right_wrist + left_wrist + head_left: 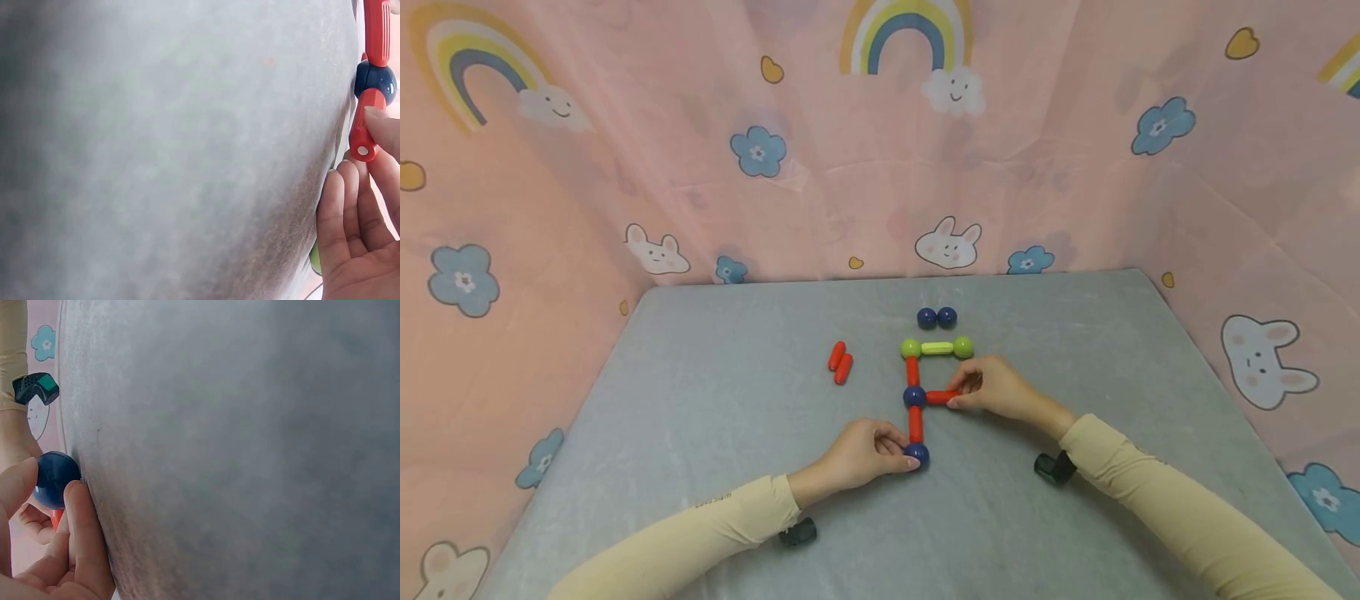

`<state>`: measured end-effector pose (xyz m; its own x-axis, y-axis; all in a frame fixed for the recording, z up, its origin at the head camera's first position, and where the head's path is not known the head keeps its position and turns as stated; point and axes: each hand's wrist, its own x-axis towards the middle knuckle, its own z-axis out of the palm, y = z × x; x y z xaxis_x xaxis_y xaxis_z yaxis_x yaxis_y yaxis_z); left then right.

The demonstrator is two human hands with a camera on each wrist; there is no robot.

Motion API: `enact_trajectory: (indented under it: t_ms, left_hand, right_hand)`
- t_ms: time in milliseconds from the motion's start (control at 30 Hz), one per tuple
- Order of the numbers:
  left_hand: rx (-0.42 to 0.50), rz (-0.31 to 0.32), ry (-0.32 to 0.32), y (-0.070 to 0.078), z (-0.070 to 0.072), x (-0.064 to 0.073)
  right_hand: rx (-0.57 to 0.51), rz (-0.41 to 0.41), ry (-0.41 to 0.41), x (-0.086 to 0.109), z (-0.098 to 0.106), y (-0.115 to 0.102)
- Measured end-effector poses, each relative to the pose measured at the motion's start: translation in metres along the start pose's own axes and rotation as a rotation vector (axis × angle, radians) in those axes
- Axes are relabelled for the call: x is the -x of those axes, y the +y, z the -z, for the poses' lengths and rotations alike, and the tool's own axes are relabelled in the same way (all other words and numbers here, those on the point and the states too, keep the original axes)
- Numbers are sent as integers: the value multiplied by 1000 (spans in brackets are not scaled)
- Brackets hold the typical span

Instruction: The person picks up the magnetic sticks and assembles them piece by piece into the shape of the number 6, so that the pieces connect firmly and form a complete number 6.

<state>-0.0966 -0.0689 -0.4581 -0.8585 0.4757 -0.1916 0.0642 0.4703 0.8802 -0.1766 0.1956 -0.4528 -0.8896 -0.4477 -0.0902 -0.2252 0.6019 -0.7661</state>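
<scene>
Your L hand (865, 456) pinches the near blue ball (917, 455); your R hand (996, 387) grips the side red rod (937, 397), its other end on the mid blue ball (914, 397). Head view only: full build on the worktop (700, 375), w/ lower red rod (916, 425) btwn those balls, upper red rod (913, 372) running to a green ball (910, 348), then green rod (937, 348) & 2nd green ball (963, 347). Also head only: 2 spare blue balls (947, 317) beyond, 2 spare red rods (843, 369) off to one side. R wrist view adds a pale dot (362, 150) on the side red rod's free end, hidden in head view. L wrist view: thumb & fingertip on opp. sides of near blue ball, plus green patch (47, 381) on your R wrist's dark unit (28, 387), clearer than in head.
</scene>
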Motion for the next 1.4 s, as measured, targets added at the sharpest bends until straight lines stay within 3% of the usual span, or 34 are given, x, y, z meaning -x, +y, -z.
enact_trajectory:
  t_ms: [867,1400]
  left_hand:
    - [3,-9,-7,-1,0,0]
    - [-4,-15,-6,0,0,0]
  right_hand:
    - [-15,-14,-42,-2,0,0]
    - [0,-26,-113,-12,8,-8]
